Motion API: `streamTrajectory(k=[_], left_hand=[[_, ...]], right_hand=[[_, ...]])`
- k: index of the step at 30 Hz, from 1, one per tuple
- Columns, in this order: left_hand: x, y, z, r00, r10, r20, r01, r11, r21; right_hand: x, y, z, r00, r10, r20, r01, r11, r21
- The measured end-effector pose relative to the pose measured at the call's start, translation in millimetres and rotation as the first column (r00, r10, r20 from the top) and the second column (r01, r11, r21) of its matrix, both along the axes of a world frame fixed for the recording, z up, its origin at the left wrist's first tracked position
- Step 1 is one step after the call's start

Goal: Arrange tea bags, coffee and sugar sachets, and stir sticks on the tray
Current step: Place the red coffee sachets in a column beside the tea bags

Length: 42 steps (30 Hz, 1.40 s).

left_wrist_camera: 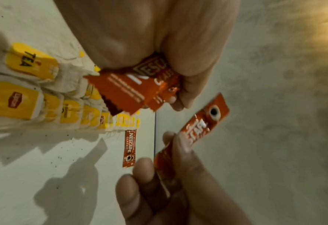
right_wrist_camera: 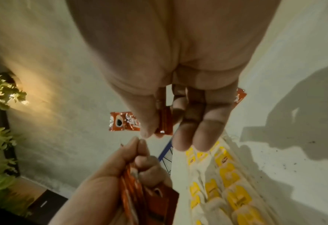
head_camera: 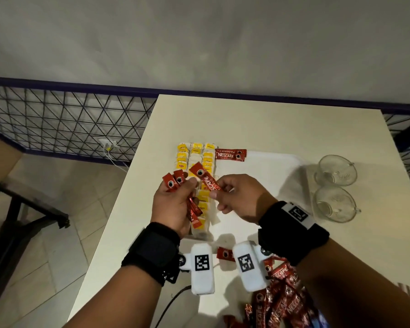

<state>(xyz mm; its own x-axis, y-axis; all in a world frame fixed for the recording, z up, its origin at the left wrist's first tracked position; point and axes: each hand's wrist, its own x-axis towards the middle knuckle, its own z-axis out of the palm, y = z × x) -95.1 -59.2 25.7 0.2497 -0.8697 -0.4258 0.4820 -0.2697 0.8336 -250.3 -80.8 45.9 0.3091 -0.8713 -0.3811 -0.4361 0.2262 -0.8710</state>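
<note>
A white tray (head_camera: 265, 171) lies on the cream table (head_camera: 246, 119). Rows of yellow-tagged tea bags (head_camera: 195, 159) fill its left side, and one red coffee sachet (head_camera: 230, 155) lies beside them at the far end. My left hand (head_camera: 175, 197) grips a bundle of red coffee sachets (head_camera: 175, 182) above the tea bags. My right hand (head_camera: 217, 189) pinches a single red sachet (head_camera: 205, 177) between thumb and forefinger, close to the left hand. The wrist views show the same: the gripped bundle (left_wrist_camera: 139, 88), the pinched sachet (right_wrist_camera: 165, 121), the tea bags (left_wrist_camera: 24, 103).
Two clear glass cups (head_camera: 336, 170) (head_camera: 334, 204) stand on the table to the right of the tray. A loose pile of red sachets (head_camera: 284, 301) lies at the near edge under my right forearm. The table's left edge drops to a tiled floor.
</note>
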Motion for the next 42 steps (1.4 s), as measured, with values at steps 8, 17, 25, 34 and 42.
streamTrajectory(k=[8,17,25,34,42], left_hand=[[-1.1,-0.6,13.7,0.992,-0.072,0.103,0.081,0.993,-0.09],[-8.1,8.6,0.7,0.987,-0.137,-0.088,0.147,0.983,0.114],[5.0,3.2,18.1,0.803,-0.382,0.458,0.407,0.912,0.046],[-1.9,-0.8,19.5,0.982,-0.189,-0.032,0.188,0.982,-0.017],[7.4,-7.2,20.3,0.994,-0.042,-0.101,0.043,0.999,0.011]], right_hand=[[-10.2,-4.6,3.7,0.998,0.064,-0.019,-0.064,0.998,0.028],[-7.3,-16.4,-1.0,0.838,-0.344,0.423,0.324,0.938,0.122],[-15.6,-23.2,7.1,0.991,0.118,-0.059,-0.125,0.983,-0.132],[-14.4,-12.1,-6.8,0.979,-0.012,0.202,0.018,1.0,-0.026],[-22.5,-15.0,-4.5,0.976,-0.057,0.209,0.067,0.997,-0.044]])
